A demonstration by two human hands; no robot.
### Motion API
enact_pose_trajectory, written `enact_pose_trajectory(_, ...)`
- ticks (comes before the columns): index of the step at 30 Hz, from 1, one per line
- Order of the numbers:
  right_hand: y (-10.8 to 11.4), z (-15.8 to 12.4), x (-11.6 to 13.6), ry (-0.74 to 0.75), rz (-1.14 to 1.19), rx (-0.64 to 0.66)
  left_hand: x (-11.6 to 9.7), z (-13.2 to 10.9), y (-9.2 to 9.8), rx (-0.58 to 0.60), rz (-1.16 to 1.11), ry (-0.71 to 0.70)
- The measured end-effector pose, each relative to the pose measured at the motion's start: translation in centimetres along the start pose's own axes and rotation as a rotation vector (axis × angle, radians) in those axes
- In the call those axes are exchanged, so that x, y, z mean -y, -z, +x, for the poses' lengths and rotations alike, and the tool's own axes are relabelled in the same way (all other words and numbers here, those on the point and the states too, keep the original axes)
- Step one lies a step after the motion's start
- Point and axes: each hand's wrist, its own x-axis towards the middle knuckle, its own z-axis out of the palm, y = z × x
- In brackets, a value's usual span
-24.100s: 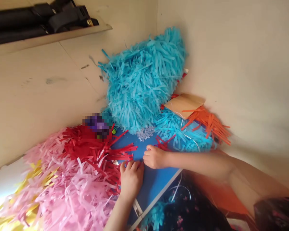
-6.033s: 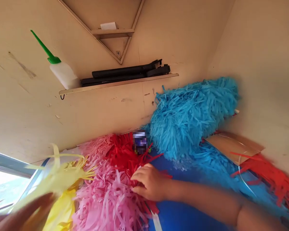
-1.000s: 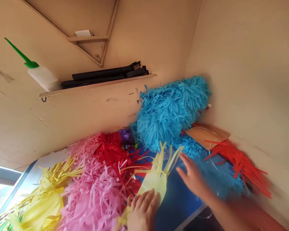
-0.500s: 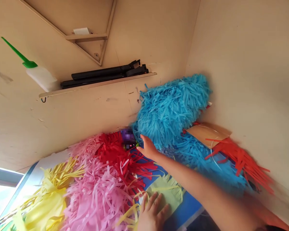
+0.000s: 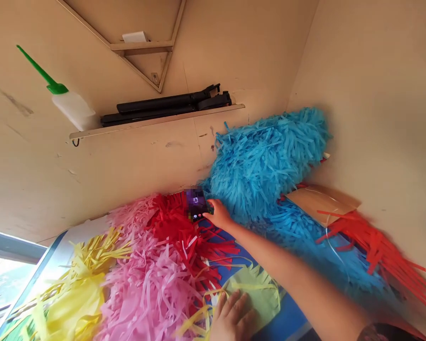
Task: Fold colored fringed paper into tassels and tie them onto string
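A phone with a lit, partly blurred screen stands against the wall, behind the red fringed paper. My right hand reaches across to it and has its right edge between thumb and fingers. Below, my left hand lies flat, fingers stretched out, on the edge of a pale yellow-green paper piece. Thin yellow strips lie beside that hand. Blue fringed paper is heaped just right of the phone.
Pink fringe and yellow fringe cover the table's left side. Brown card and orange-red strips lie at right. A wall shelf carries a bottle with a green nozzle and black folded stands.
My right hand has closed on the phone's right edge; before, it was open beside it. My left hand stays on the paper. The view has shifted slightly, so things appear further right.
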Motion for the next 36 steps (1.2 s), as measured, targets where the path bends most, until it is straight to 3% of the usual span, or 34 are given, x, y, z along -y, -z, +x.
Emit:
enact_pose_trajectory(3,3.6,-4.8,2.0,0.057,0.042,0.065,-0.1,0.6,0.7,0.019,-0.041,0.029)
enact_pose_trajectory(6,7.0,-12.3,2.9,0.128,0.099,0.284,-1.0,1.1,1.0,0.037,-0.091,0.168)
enact_pose_trajectory(9,9.7,-18.6,1.7,0.306,0.015,0.570,-2.1,1.0,0.9,0.035,-0.173,0.341)
enact_pose_trajectory(11,11.4,-20.9,-0.1,0.361,-0.161,0.553,-2.6,0.6,0.6,0.032,-0.196,0.391)
enact_pose_trajectory(15,14.1,-22.4,-2.0,0.214,-0.462,0.055,-2.5,0.5,0.6,0.054,-0.200,0.364)
enact_pose_trajectory(16,14.5,-22.8,-1.7,0.226,-0.462,0.000,-2.4,0.8,0.8,0.066,-0.207,0.347)
enact_pose_trajectory(18,14.5,-23.5,-0.6,0.355,-0.356,0.105,-2.2,1.8,1.4,0.102,-0.221,0.309)
enact_pose_trajectory(20,13.7,-24.3,0.3,0.476,-0.230,0.350,-2.0,2.8,2.1,0.159,-0.222,0.269)
enact_pose_trajectory(22,12.8,-24.9,0.3,0.465,-0.222,0.476,-1.6,3.3,2.9,0.218,-0.204,0.216)
enact_pose_trajectory(25,12.1,-25.1,-1.6,0.392,-0.292,0.470,-0.5,2.2,4.3,0.259,-0.153,0.219)
enact_pose_trajectory(30,12.4,-25.0,-3.4,0.393,-0.238,0.363,0.8,-0.2,6.8,0.226,0.038,0.408)
enact_pose_trajectory(33,12.4,-24.7,-2.0,0.397,-0.237,0.325,-0.7,1.4,7.0,0.144,0.030,0.444)
enact_pose_trajectory(36,12.3,-24.5,-0.2,0.418,-0.245,0.348,-3.3,4.4,5.2,0.145,-0.119,0.426)
